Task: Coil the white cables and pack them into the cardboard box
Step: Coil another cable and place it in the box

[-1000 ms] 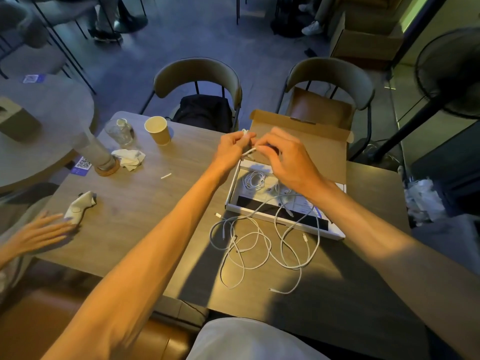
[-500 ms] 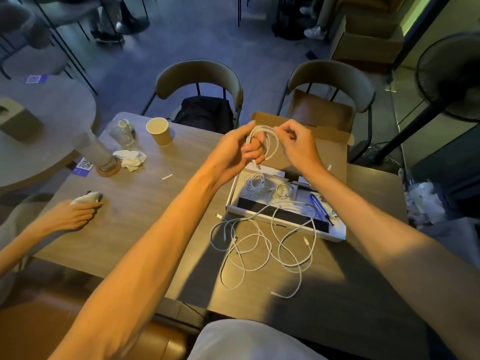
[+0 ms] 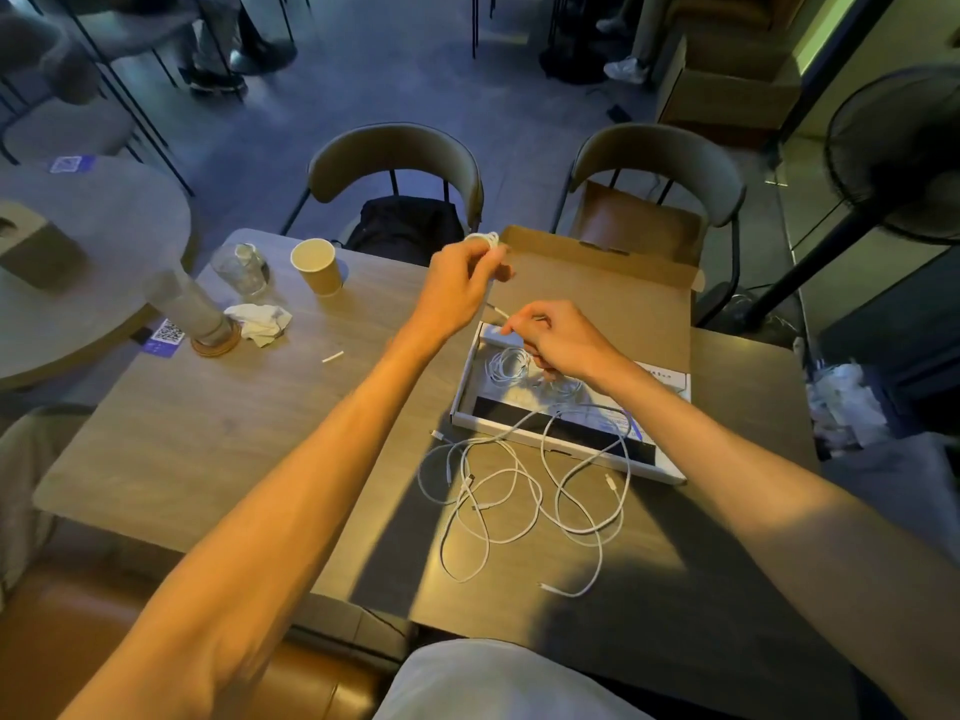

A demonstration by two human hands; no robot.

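Table (image 3: 218, 418) edge near loose cables (image 3: 519, 491), box (image 3: 597, 304) beyond.

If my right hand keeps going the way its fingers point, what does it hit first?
Probably the cable end hanging from the left hand, just off the right hand fingertips; past that, the cardboard box wall. Depth is unclear.

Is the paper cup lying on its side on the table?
No, the paper cup stands upright on the table, open mouth up, beside the clear glass.
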